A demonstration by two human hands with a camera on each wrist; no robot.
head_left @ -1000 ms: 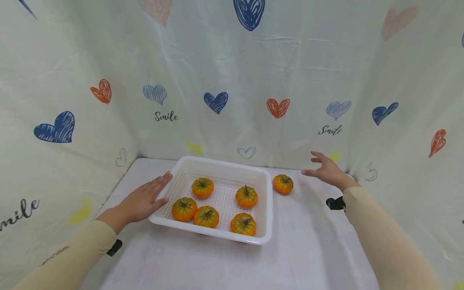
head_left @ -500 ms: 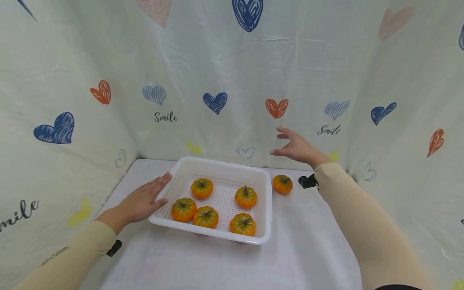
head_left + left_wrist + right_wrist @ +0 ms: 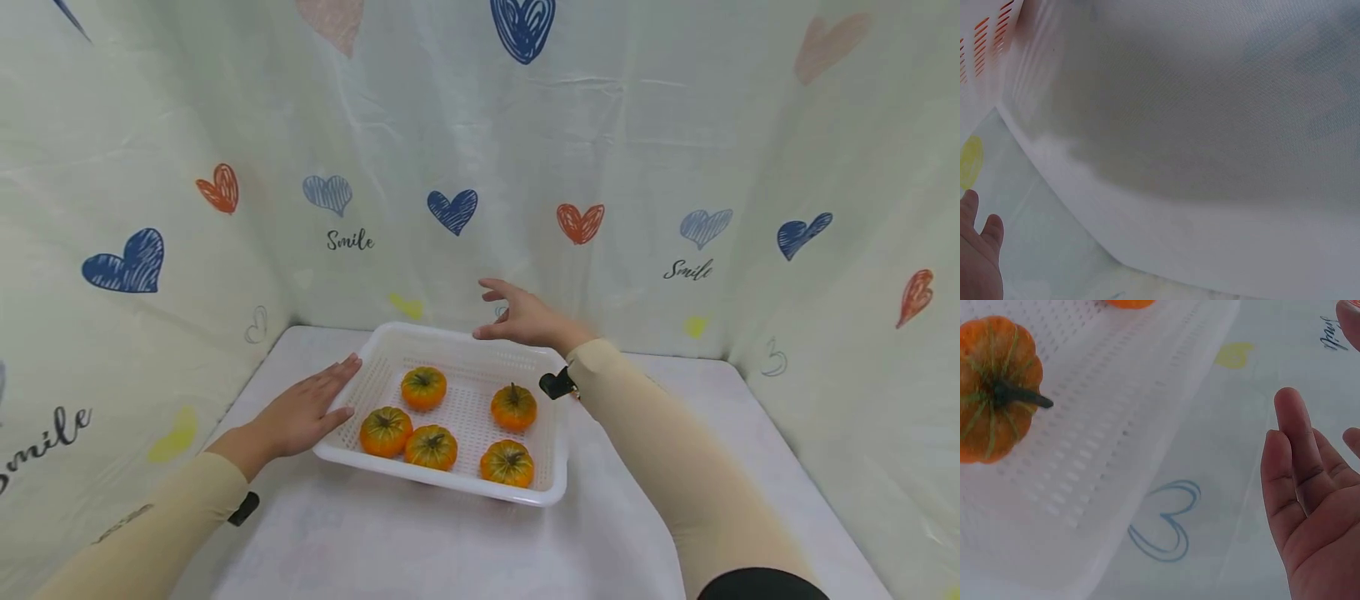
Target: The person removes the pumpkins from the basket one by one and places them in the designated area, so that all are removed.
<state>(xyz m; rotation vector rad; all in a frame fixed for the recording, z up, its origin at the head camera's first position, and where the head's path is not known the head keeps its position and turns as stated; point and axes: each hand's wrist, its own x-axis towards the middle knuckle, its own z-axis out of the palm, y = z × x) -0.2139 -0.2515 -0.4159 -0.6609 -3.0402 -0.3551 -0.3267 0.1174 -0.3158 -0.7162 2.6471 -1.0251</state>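
Right fingers spread, holding nothing, near white basket (five pumpkins inside), left fingers straight at its rim

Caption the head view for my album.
Five pumpkins in a white basket, left hand at one end, right hand near its far side.

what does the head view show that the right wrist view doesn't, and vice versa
Only the head view shows the left hand, at the left rim of the white basket, and all five pumpkins. Only the right wrist view shows the palm side of the right hand and the outlined heart by the basket whole. Both show the right hand, the basket, pumpkins and the printed backdrop.
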